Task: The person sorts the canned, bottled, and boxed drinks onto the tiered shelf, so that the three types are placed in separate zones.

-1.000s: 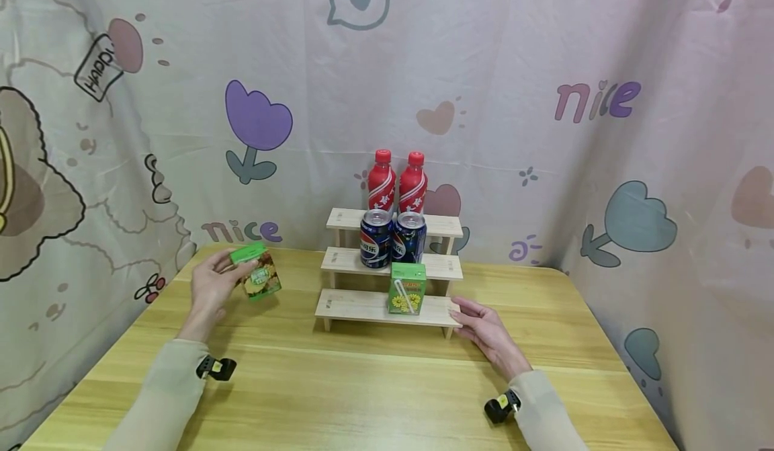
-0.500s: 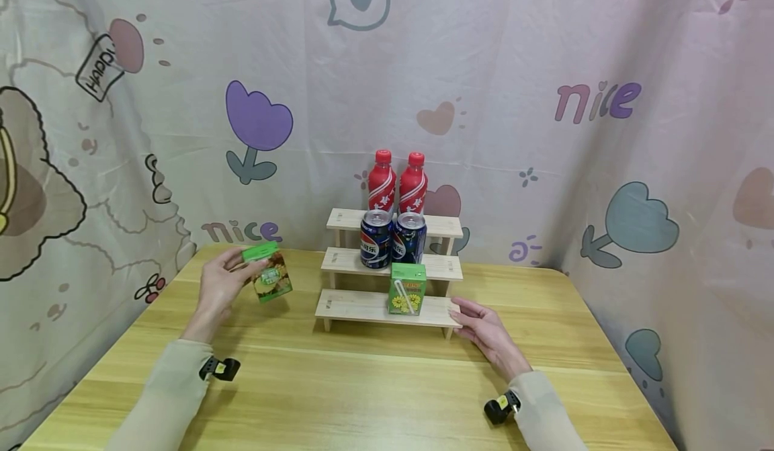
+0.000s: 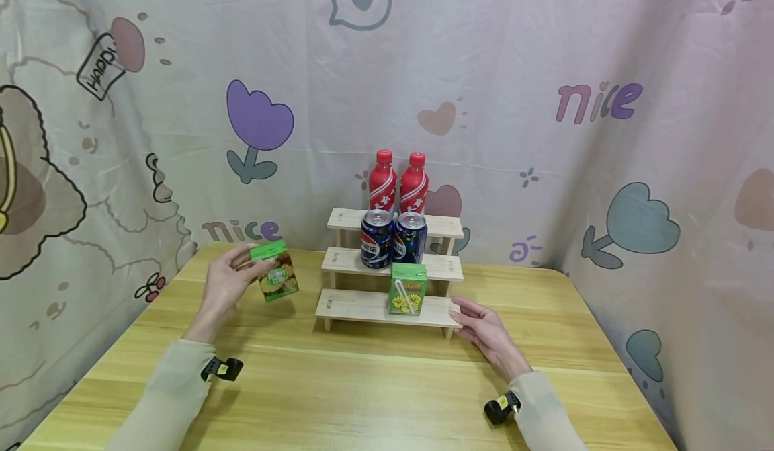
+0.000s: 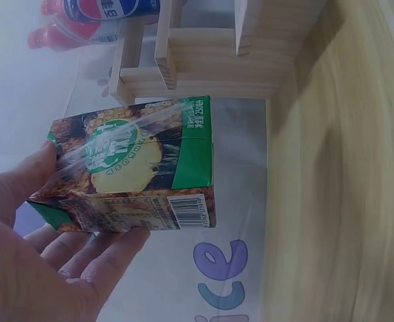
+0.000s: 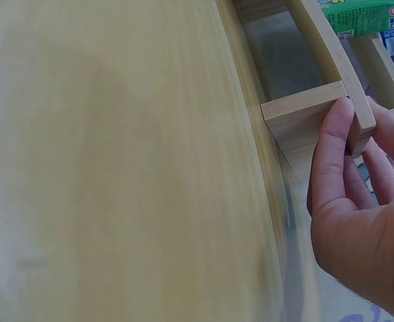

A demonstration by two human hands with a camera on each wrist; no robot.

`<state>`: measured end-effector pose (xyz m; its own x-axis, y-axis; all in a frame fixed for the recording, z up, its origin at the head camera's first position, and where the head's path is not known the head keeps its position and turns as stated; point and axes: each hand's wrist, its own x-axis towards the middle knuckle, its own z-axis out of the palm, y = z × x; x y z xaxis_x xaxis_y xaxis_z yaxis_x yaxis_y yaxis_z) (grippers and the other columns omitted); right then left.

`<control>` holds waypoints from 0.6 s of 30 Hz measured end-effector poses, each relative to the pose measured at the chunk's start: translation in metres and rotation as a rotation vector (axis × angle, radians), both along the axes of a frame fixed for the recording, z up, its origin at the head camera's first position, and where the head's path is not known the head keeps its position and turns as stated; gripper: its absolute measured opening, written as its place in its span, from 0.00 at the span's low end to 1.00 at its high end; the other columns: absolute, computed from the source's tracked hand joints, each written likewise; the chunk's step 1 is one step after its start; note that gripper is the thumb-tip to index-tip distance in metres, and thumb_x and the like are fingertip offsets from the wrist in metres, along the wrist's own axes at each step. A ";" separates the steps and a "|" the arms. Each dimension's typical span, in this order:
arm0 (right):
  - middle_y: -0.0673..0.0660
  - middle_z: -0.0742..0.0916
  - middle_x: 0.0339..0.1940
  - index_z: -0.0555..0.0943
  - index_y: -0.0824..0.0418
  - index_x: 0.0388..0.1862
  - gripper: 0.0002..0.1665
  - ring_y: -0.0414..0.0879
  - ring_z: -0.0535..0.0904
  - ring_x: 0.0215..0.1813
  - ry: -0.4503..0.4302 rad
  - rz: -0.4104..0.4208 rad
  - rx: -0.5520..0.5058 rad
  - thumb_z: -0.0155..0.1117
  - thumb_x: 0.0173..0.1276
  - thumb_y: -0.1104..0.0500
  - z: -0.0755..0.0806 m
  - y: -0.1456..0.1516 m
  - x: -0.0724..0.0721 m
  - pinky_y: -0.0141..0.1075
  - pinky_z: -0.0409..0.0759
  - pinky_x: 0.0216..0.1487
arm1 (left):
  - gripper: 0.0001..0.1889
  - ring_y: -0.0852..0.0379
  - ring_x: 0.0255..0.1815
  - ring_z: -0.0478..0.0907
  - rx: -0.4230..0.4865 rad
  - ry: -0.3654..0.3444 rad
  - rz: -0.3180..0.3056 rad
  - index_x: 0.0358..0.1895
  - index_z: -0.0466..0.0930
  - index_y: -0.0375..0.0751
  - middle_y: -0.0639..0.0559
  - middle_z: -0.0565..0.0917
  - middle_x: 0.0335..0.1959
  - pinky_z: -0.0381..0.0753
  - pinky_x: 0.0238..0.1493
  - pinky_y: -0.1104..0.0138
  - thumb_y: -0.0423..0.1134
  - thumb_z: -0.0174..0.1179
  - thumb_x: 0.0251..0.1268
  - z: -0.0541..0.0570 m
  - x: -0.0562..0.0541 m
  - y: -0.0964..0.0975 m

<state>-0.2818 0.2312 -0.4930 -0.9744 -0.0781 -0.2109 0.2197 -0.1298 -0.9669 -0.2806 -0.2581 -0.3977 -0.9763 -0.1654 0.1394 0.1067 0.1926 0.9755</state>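
My left hand [image 3: 226, 286] grips a green and brown juice box [image 3: 278, 277] by its upper left part, to the left of the stand. In the left wrist view the juice box [image 4: 130, 154] shows a pineapple picture and a barcode, thumb on one side and fingers on the other. My right hand [image 3: 486, 333] pinches the right end of the bottom step of a three-step wooden stand [image 3: 357, 305]. The right wrist view shows thumb and fingers of the right hand [image 5: 364, 201] around that step's corner. A green drink box [image 3: 408, 290] with yellow flowers stands on the bottom step.
Two blue cola cans [image 3: 376, 239] stand side by side on the middle step. Behind them, two red bottles [image 3: 382, 182] occupy the top step. The stand sits on a wooden table [image 3: 338, 397], with a printed curtain [image 3: 496, 54] behind.
My left hand has carried the juice box to the right, nearer the stand. My right hand has kept its place on the bottom step.
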 end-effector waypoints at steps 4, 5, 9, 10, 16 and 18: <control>0.57 0.83 0.58 0.69 0.66 0.70 0.35 0.40 0.84 0.40 0.002 0.000 -0.004 0.67 0.65 0.65 0.000 0.000 0.000 0.29 0.84 0.40 | 0.37 0.73 0.43 0.80 -0.025 0.008 -0.013 0.70 0.66 0.38 0.72 0.82 0.45 0.81 0.45 0.78 0.48 0.69 0.60 0.000 0.000 0.003; 0.56 0.83 0.58 0.69 0.66 0.70 0.35 0.40 0.84 0.40 0.003 0.000 -0.006 0.67 0.65 0.65 0.000 0.000 0.000 0.29 0.84 0.40 | 0.37 0.73 0.43 0.80 -0.031 0.011 -0.019 0.70 0.67 0.38 0.71 0.82 0.46 0.80 0.45 0.79 0.49 0.69 0.60 0.000 0.000 0.004; 0.56 0.83 0.57 0.69 0.66 0.70 0.35 0.41 0.84 0.41 0.002 -0.001 -0.014 0.67 0.65 0.65 -0.001 0.000 0.000 0.30 0.84 0.40 | 0.36 0.74 0.44 0.80 -0.071 0.026 -0.035 0.68 0.68 0.39 0.61 0.83 0.53 0.80 0.46 0.79 0.50 0.68 0.60 0.001 0.000 0.009; 0.56 0.83 0.57 0.69 0.66 0.70 0.35 0.40 0.84 0.40 0.002 -0.001 -0.013 0.67 0.65 0.65 -0.001 0.000 0.000 0.29 0.84 0.40 | 0.36 0.74 0.45 0.80 -0.082 0.030 -0.041 0.68 0.68 0.39 0.56 0.83 0.56 0.79 0.47 0.79 0.51 0.68 0.61 0.001 0.000 0.010; 0.56 0.83 0.57 0.69 0.66 0.70 0.34 0.40 0.84 0.40 0.006 0.002 -0.005 0.67 0.66 0.65 0.000 0.000 0.001 0.29 0.84 0.40 | 0.35 0.59 0.59 0.77 -0.152 0.042 -0.084 0.70 0.67 0.40 0.39 0.75 0.67 0.78 0.51 0.78 0.52 0.64 0.64 0.004 0.001 0.016; 0.57 0.84 0.57 0.69 0.66 0.71 0.35 0.40 0.84 0.40 0.005 0.005 -0.002 0.67 0.66 0.65 0.000 0.000 0.001 0.29 0.84 0.41 | 0.33 0.54 0.62 0.76 -0.164 0.050 -0.110 0.70 0.67 0.40 0.39 0.74 0.67 0.77 0.51 0.78 0.51 0.63 0.66 0.005 0.001 0.018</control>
<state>-0.2808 0.2315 -0.4930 -0.9749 -0.0832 -0.2063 0.2159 -0.1310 -0.9676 -0.2799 -0.2405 -0.3930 -0.9785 -0.0293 0.2043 0.1831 0.3333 0.9249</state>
